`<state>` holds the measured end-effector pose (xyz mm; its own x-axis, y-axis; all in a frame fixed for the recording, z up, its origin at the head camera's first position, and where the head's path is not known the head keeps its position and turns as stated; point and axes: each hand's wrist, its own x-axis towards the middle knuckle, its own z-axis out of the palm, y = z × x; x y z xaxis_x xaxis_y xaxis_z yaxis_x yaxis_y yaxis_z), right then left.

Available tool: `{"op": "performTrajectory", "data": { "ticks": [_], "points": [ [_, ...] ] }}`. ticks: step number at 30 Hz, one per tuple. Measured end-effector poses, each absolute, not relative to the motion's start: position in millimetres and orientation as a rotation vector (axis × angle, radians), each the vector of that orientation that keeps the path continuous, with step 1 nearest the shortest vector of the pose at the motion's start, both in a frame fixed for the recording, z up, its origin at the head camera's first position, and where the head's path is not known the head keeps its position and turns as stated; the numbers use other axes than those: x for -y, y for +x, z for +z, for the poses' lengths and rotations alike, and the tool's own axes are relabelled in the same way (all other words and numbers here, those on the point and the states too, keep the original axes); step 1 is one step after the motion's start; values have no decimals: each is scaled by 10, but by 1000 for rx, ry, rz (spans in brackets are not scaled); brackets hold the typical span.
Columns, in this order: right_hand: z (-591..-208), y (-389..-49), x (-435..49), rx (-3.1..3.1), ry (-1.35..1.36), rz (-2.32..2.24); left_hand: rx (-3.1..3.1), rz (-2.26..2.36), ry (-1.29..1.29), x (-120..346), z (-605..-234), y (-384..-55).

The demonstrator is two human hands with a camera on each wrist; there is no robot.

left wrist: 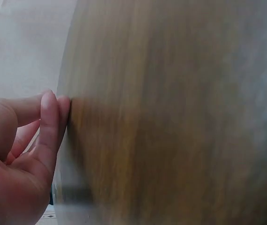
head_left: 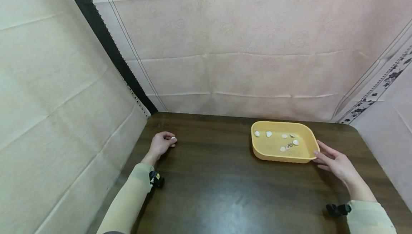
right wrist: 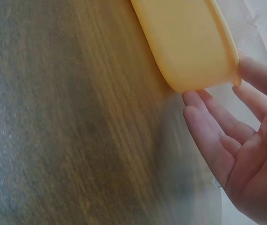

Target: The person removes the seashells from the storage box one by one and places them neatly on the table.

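No text, label, brand or number can be read in any of the three views. On the black wrist device (head_left: 157, 180) worn at the left sleeve (head_left: 130, 193), small pale and yellow marks (head_left: 157, 176) can be seen in the head view, but they are too small to be made out. On the cloth border (head_left: 375, 94) at the right, a dark floral pattern is printed, in which no letters can be recognised.

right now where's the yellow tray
In the head view, the yellow tray is on the right side of the brown table, near the far edge, with the right hand holding its right end.
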<state>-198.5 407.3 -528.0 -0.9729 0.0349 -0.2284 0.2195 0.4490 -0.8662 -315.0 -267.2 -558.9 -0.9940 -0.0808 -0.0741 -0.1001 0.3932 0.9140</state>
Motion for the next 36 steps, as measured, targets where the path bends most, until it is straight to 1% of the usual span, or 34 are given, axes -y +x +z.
{"op": "performTrajectory", "data": {
  "ticks": [7, 19, 36],
  "points": [
    [-5281, -1977, -4071, -2525, 221, -1538, -2577, 1658, -140, 2706, -5552, -3190],
    [-5258, -1976, -4055, -2511, 232, -1534, -2787, 1338, -107, 2767, -5502, -3205],
    [-5263, -1964, -4044, -2494, 242, -1556, -2796, 1369, -111, 2781, -5539, -3204]
  ]
}}
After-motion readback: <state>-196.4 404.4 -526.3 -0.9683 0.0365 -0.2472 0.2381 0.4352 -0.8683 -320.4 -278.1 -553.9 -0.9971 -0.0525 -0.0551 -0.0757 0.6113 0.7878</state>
